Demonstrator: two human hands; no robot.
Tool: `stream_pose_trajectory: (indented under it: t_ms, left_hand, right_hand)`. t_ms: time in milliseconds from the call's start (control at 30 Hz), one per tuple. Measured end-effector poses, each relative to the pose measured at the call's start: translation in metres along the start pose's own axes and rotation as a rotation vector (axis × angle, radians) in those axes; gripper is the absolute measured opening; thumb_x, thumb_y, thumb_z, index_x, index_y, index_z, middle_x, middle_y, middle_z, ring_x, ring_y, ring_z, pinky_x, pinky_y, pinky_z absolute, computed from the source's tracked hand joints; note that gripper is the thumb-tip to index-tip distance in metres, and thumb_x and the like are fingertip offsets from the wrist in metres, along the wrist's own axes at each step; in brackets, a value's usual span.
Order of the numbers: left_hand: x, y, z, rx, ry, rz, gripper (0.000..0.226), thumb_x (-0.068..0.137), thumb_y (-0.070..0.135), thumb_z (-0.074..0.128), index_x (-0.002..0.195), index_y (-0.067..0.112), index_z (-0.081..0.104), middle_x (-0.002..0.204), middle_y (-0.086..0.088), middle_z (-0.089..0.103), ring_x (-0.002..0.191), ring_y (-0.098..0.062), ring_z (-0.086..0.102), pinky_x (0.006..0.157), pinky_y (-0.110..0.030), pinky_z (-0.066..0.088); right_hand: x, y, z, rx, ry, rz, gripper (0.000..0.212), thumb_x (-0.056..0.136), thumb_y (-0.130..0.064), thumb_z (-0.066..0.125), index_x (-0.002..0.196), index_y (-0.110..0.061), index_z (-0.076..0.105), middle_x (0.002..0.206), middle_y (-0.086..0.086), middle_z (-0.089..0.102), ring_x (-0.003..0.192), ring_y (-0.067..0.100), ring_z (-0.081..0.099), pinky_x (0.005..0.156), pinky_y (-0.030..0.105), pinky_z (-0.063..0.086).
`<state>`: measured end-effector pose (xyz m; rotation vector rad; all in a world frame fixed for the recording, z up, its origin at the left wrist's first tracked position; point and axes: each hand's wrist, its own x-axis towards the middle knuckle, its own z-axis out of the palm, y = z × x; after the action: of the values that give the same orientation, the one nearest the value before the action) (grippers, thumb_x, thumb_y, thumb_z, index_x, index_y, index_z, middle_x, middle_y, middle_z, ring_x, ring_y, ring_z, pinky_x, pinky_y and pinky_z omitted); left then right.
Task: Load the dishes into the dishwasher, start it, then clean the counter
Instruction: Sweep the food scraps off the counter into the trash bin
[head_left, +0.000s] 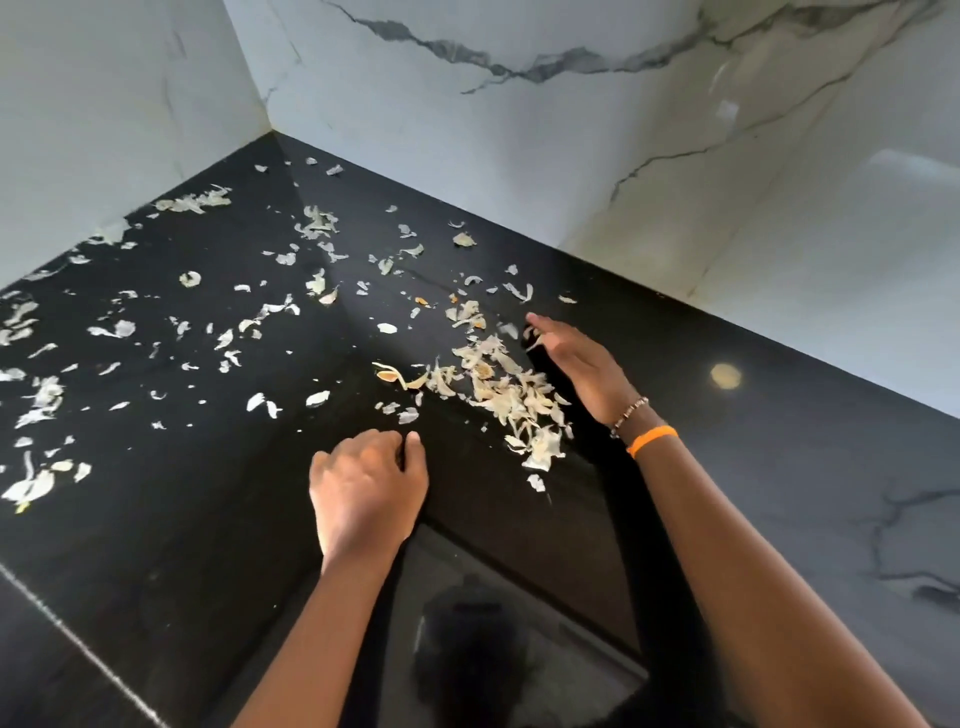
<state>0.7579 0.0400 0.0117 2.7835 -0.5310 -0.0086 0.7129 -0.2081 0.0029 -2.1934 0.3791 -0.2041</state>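
Note:
Pale, papery garlic peels lie scattered over a glossy black counter (218, 519). A denser heap of peels (511, 397) sits at the centre, with loose scraps (36, 483) spread out to the left. My right hand (574, 364) stands on its edge with straight fingers against the right side of the heap, palm facing left. My left hand (366, 491) rests on the counter just below and left of the heap, fingers bent down with their tips on the surface, holding nothing that I can see.
White marble walls (519, 130) with grey veins meet in a corner behind the counter. A thin seam (78, 644) runs across the counter at the lower left. A round light reflection (725, 375) shows to the right of my right hand.

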Motion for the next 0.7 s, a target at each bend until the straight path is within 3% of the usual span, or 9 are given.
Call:
stream_pose_trajectory:
  t_ms: [67,133,167,233,300,467,567,633,700]
  left_hand:
    - [0.0,0.0,0.001,-0.012,0.021,0.017,0.043,0.087,0.031,0.056,0.048,0.019,0.043,0.05,0.004,0.046,0.05,-0.02,0.042,0.067,-0.033,0.036]
    - [0.001,-0.003,0.004,-0.027,0.036,0.029,0.044,0.085,0.03,0.059,0.046,0.019,0.04,0.047,0.003,0.044,0.047,-0.021,0.043,0.064,-0.033,0.037]
    - [0.001,-0.005,0.005,-0.031,0.035,0.034,0.045,0.085,0.031,0.058,0.046,0.019,0.038,0.046,0.003,0.043,0.047,-0.021,0.043,0.064,-0.032,0.037]
    - [0.001,-0.006,0.007,-0.03,0.035,0.039,0.047,0.086,0.033,0.055,0.046,0.019,0.036,0.046,0.003,0.041,0.046,-0.019,0.041,0.064,-0.031,0.035]
    - [0.002,-0.005,0.007,-0.038,0.062,0.057,0.047,0.085,0.035,0.05,0.045,0.02,0.031,0.045,0.004,0.038,0.045,-0.019,0.039,0.063,-0.032,0.036]
    - [0.001,-0.006,0.006,-0.087,0.077,0.068,0.037,0.081,0.032,0.041,0.048,0.021,0.029,0.047,0.004,0.04,0.048,-0.021,0.041,0.062,-0.034,0.039]
    - [0.001,-0.008,0.006,-0.099,0.052,0.054,0.033,0.082,0.029,0.041,0.05,0.019,0.04,0.052,0.002,0.049,0.054,-0.022,0.049,0.065,-0.035,0.04]
    - [0.002,-0.008,0.006,-0.106,0.034,0.046,0.033,0.083,0.029,0.038,0.053,0.018,0.046,0.055,0.002,0.052,0.056,-0.021,0.05,0.067,-0.035,0.039]
    - [0.002,-0.008,0.006,-0.115,0.032,0.041,0.034,0.084,0.03,0.037,0.055,0.017,0.05,0.057,0.003,0.053,0.057,-0.02,0.05,0.068,-0.034,0.038]
  right_hand:
    - [0.009,-0.005,0.001,0.2,0.17,0.024,0.055,0.089,-0.043,0.033,0.136,-0.017,0.044,0.144,0.002,0.042,0.138,0.016,0.029,0.116,0.035,0.013]
    - [0.033,-0.007,-0.002,0.002,0.406,0.204,0.057,0.091,-0.044,0.031,0.138,-0.014,0.04,0.145,0.005,0.04,0.138,0.02,0.028,0.114,0.035,0.019]
    - [0.047,-0.008,-0.005,-0.164,0.421,0.282,0.057,0.094,-0.043,0.032,0.141,-0.012,0.035,0.147,0.007,0.037,0.138,0.023,0.027,0.114,0.036,0.02]
    - [0.069,-0.009,0.0,-0.415,0.273,0.282,0.059,0.096,-0.044,0.028,0.145,-0.01,0.023,0.152,0.009,0.025,0.142,0.024,0.019,0.116,0.039,0.015]
    - [0.082,-0.014,0.011,-0.473,0.075,0.172,0.06,0.098,-0.045,0.024,0.147,-0.012,0.014,0.156,0.007,0.013,0.144,0.022,0.009,0.118,0.04,0.007]
    - [0.046,-0.05,0.05,-0.338,-0.264,-0.161,0.065,0.09,-0.05,0.021,0.147,-0.019,0.015,0.156,-0.001,0.014,0.144,0.011,0.005,0.116,0.029,0.0]
    - [0.0,-0.067,0.06,-0.027,-0.421,-0.185,0.079,0.084,-0.071,0.02,0.146,-0.021,0.022,0.153,-0.005,0.024,0.141,0.001,0.013,0.116,0.022,0.003]
    - [-0.026,-0.067,0.051,0.157,-0.259,-0.122,0.083,0.081,-0.076,0.019,0.142,-0.022,0.031,0.148,-0.009,0.033,0.138,0.001,0.024,0.117,0.03,0.01]
    - [-0.054,-0.059,0.043,0.087,0.102,0.006,0.075,0.084,-0.071,0.02,0.139,-0.022,0.038,0.143,-0.011,0.037,0.138,0.006,0.025,0.117,0.043,0.015]
